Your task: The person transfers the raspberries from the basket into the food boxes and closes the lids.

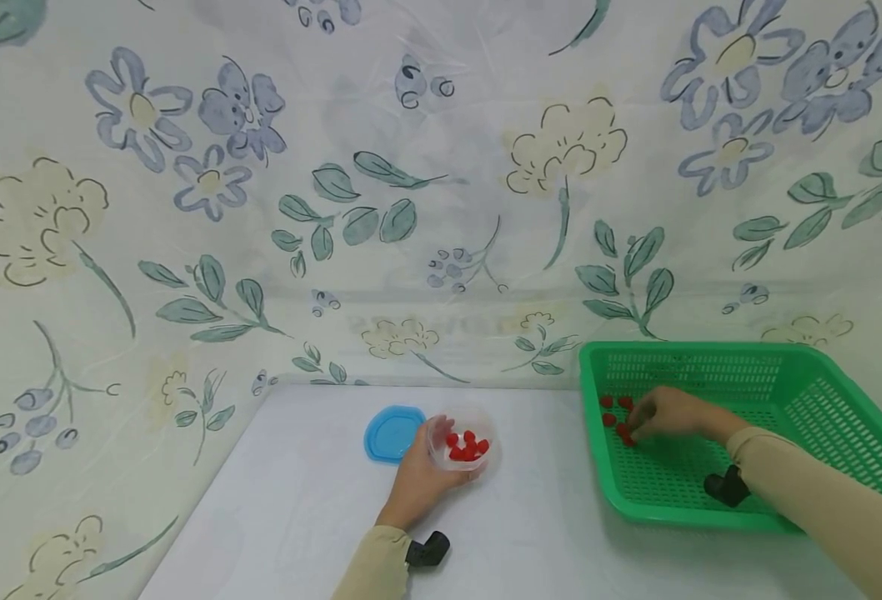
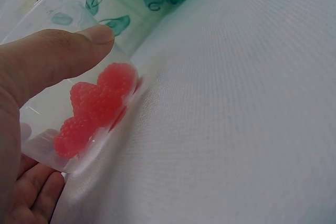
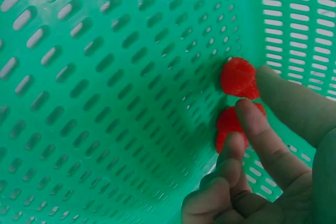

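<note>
My left hand grips a clear plastic cup, its thumb along the side. Several red raspberries lie at the bottom of the cup, which is tilted in the left wrist view. Inside the green basket, near its left wall, is my right hand. Its thumb and index fingertip pinch the edge of a raspberry. Just below that berry, more red raspberry shows partly behind the fingers. Other loose raspberries lie left of this hand on the basket floor.
A blue lid lies flat on the white table, just left of the cup. The slotted basket stands at the right of the table. A floral cloth hangs behind.
</note>
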The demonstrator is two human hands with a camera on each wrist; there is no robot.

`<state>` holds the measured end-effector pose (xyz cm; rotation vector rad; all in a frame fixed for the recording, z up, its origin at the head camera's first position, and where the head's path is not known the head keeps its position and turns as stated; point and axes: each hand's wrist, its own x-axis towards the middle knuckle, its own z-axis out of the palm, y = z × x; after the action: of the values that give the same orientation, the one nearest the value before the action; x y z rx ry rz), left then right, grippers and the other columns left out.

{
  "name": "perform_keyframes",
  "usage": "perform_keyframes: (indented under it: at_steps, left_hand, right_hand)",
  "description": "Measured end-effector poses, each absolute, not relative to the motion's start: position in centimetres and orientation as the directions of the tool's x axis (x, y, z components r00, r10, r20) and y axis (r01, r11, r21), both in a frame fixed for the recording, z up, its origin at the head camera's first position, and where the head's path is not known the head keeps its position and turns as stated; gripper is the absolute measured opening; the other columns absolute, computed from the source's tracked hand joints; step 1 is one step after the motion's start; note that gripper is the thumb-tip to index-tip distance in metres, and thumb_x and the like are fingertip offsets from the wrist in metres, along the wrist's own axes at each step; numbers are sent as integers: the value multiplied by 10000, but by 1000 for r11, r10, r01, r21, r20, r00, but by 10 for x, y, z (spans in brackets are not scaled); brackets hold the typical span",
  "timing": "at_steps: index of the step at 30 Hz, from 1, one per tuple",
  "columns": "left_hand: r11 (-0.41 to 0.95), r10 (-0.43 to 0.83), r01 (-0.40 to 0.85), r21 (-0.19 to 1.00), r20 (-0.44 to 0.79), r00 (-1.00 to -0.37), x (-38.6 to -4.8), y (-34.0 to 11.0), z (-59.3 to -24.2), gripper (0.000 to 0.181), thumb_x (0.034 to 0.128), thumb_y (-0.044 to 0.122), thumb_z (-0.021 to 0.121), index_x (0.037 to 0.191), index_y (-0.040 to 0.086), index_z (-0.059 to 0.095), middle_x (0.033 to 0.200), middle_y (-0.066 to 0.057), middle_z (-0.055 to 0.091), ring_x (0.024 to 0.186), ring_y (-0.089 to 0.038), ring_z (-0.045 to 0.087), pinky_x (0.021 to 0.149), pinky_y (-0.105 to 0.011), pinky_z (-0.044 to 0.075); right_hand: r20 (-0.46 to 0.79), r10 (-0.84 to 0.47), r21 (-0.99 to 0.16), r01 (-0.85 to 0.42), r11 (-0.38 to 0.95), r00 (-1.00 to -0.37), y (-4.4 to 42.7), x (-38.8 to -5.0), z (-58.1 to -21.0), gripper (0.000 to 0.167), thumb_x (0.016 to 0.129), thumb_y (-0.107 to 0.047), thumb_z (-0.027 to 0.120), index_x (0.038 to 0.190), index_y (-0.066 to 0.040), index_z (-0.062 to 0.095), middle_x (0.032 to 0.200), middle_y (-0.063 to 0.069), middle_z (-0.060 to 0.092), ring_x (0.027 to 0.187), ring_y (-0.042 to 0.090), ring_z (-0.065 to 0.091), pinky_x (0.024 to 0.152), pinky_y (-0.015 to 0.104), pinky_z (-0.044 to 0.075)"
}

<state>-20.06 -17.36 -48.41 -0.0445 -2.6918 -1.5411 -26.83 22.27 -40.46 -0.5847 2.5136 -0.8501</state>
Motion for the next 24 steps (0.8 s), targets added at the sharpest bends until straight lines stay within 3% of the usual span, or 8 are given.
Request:
perform_keyframes:
  at_steps: [9, 16, 24]
  left_hand:
    - [505, 7, 42, 862, 45, -999, -200, -173, -484, 945, 715, 369, 916, 1475, 156, 396, 1457, -30, 531, 1359, -276, 470, 1085, -542, 421]
    - [503, 21, 58, 862, 55, -998, -200, -175, -486, 945, 721, 369, 913, 1477, 145, 392, 1463, -42, 527, 1363, -288, 466, 1086, -552, 416]
    - [510, 11, 52, 859, 53, -999, -198, -175, -485, 947, 712, 373, 916, 1476, 160, 398, 1456, -30, 531, 1357, -282, 472, 1073, -550, 432]
  right_hand:
    - [-219, -509, -575, -311, 757, -833, 219, -265, -406, 273, 828, -115, 791, 1006, 80, 721, 978, 137, 725, 874, 281, 680, 752, 430, 579]
    - [-218, -476, -510, -317, 800, -852, 214, -263, -407, 282, 814, -167, 820, 975, 48, 734, 971, 122, 725, 889, 287, 671, 740, 415, 575]
    - [-221, -492, -512, -329, 793, -842, 214, -262, -409, 277, 819, -157, 813, 968, 60, 727, 932, 101, 723, 857, 271, 671, 724, 403, 575]
